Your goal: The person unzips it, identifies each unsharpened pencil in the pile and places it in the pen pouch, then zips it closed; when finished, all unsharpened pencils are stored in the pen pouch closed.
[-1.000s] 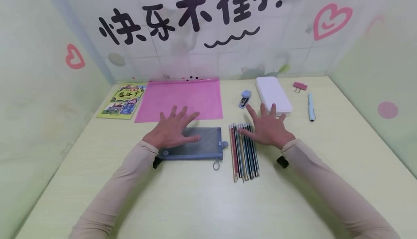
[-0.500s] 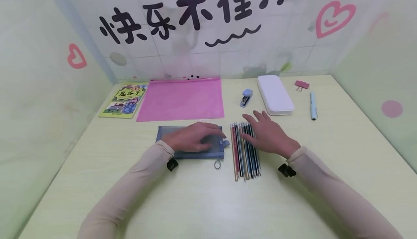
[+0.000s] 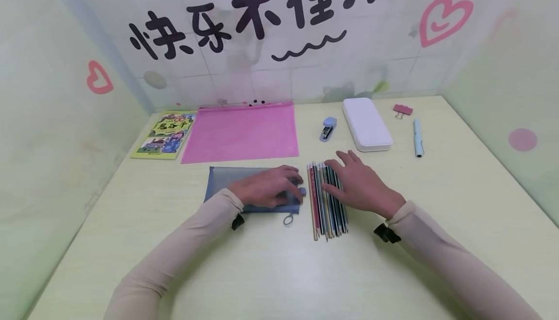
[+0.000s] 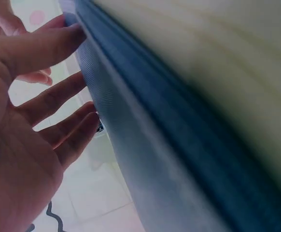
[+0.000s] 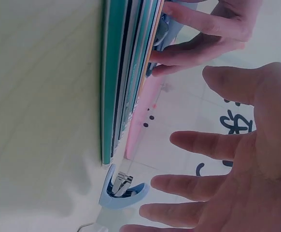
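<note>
A blue-grey zip pouch [image 3: 227, 178] lies in the middle of the table, with a metal ring [image 3: 288, 219] at its lower right corner. My left hand [image 3: 265, 187] is over the pouch's right end. Its slightly bent fingers and thumb touch the pouch in the left wrist view, apart from each other. Right beside the pouch lies a row of several pencils [image 3: 320, 208], points toward me. Above their right side hovers my right hand [image 3: 362, 184], fingers spread and holding nothing; the right wrist view shows a gap between its fingers and the pencils.
Behind the pouch lies a pink folder [image 3: 244, 133], with a yellow booklet [image 3: 163, 136] to its left. A blue stapler [image 3: 328, 129], a white case [image 3: 367, 123], a pink binder clip [image 3: 402, 110] and a light blue pen [image 3: 418, 138] lie at the back right.
My left hand has moved right and bent its fingers down onto the pouch's right end. My right hand has come slightly back toward me, staying over the pencils.
</note>
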Motion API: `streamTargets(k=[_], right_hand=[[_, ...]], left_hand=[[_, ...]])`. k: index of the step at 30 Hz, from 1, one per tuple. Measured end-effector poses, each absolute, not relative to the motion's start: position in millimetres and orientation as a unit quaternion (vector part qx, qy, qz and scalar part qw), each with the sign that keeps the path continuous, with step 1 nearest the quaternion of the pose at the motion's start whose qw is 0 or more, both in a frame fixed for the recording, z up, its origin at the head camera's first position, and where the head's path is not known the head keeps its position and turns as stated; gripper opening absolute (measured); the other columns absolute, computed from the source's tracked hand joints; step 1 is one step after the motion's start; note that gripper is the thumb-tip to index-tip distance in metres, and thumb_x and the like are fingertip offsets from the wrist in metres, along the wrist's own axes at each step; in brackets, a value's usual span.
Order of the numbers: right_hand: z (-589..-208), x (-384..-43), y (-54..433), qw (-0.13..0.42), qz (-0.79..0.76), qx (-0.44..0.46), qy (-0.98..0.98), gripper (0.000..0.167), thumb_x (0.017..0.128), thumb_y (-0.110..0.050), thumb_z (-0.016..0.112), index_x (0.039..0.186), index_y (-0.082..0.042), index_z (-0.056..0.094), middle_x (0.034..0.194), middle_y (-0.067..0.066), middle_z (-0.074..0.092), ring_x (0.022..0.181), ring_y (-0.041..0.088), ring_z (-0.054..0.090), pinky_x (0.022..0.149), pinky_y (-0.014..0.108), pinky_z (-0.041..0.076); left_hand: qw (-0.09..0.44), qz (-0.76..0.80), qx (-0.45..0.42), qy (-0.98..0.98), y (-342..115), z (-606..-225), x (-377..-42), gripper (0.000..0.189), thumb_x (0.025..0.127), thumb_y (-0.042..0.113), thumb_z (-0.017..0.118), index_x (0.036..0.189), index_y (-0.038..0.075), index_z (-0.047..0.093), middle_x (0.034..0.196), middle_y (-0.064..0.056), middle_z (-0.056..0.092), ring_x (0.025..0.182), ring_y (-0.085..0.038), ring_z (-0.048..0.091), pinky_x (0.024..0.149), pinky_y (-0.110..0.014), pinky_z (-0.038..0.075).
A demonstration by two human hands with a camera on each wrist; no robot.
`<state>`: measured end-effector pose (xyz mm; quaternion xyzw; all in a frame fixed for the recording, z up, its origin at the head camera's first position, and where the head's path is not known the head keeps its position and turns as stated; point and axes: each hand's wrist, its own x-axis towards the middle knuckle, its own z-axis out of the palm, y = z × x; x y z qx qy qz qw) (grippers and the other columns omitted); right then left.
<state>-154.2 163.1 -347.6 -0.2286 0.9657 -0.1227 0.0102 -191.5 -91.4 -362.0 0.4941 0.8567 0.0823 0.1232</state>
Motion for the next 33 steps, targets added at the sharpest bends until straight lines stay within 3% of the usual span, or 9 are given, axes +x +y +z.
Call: streamTargets(k=[6, 10, 16, 19, 24, 28, 33], right_hand=[[-350, -154, 163, 0.004, -0.15, -0.238, 0.96, 0.056, 0.095, -0.037, 0.067, 0.138, -0.002, 0.055, 0.148, 0.031, 0.045, 0.136, 0.05, 0.046, 0.101, 0.062, 0.051], [-352, -157, 162, -0.009, -0.184, -0.259, 0.948, 0.049, 0.095, -0.032, 0.068, 0.132, -0.001, 0.059, 0.143, 0.028, 0.051, 0.127, 0.043, 0.054, 0.1, 0.058, 0.053], [-348, -164, 154, -0.029, -0.296, -0.29, 0.91, 0.025, 0.094, -0.017, 0.069, 0.113, -0.002, 0.069, 0.112, 0.013, 0.072, 0.103, 0.028, 0.07, 0.09, 0.047, 0.059], [-345, -168, 144, -0.029, -0.349, -0.289, 0.891, 0.013, 0.093, -0.013, 0.07, 0.104, -0.006, 0.071, 0.099, 0.007, 0.075, 0.091, 0.019, 0.071, 0.079, 0.036, 0.061], [-346, -171, 122, -0.083, -0.412, -0.288, 0.86, 0.007, 0.09, -0.008, 0.072, 0.097, -0.008, 0.07, 0.092, 0.005, 0.075, 0.086, 0.017, 0.072, 0.068, 0.026, 0.059], [-351, -172, 105, -0.15, -0.448, -0.291, 0.832, 0.012, 0.087, -0.005, 0.075, 0.097, -0.005, 0.069, 0.091, 0.008, 0.074, 0.085, 0.02, 0.072, 0.063, 0.027, 0.058], [-349, -177, 91, -0.18, -0.458, -0.277, 0.826, 0.015, 0.086, -0.008, 0.078, 0.098, -0.003, 0.072, 0.092, 0.009, 0.075, 0.082, 0.019, 0.071, 0.062, 0.028, 0.057]], left_hand=[[0.076, 0.073, 0.521, 0.847, -82, -364, -197, 0.02, 0.087, 0.011, 0.076, 0.101, 0.026, 0.077, 0.134, -0.002, 0.065, 0.134, -0.022, 0.052, 0.116, -0.038, 0.044], [0.055, 0.063, 0.52, 0.85, -78, -352, -200, 0.017, 0.085, 0.011, 0.078, 0.095, 0.023, 0.077, 0.134, -0.004, 0.066, 0.14, -0.027, 0.048, 0.121, -0.042, 0.038], [0.035, 0.112, 0.502, 0.857, -86, -321, -213, 0.015, 0.083, 0.009, 0.08, 0.09, 0.021, 0.073, 0.154, -0.006, 0.05, 0.156, -0.028, 0.024, 0.128, -0.049, 0.023], [0.035, 0.142, 0.497, 0.855, -93, -308, -224, 0.016, 0.085, 0.006, 0.078, 0.094, 0.017, 0.072, 0.152, -0.006, 0.053, 0.156, -0.028, 0.025, 0.128, -0.049, 0.021], [0.061, 0.221, 0.462, 0.857, -100, -291, -241, 0.018, 0.089, 0.002, 0.072, 0.103, 0.012, 0.071, 0.135, -0.005, 0.067, 0.147, -0.023, 0.044, 0.122, -0.043, 0.037], [0.062, 0.289, 0.433, 0.851, -105, -287, -249, 0.018, 0.09, 0.001, 0.071, 0.104, 0.012, 0.07, 0.119, -0.004, 0.073, 0.124, -0.019, 0.063, 0.109, -0.036, 0.051], [0.076, 0.356, 0.397, 0.842, -112, -292, -257, 0.015, 0.09, 0.0, 0.071, 0.101, 0.01, 0.07, 0.101, -0.004, 0.072, 0.1, -0.016, 0.068, 0.099, -0.033, 0.056]])
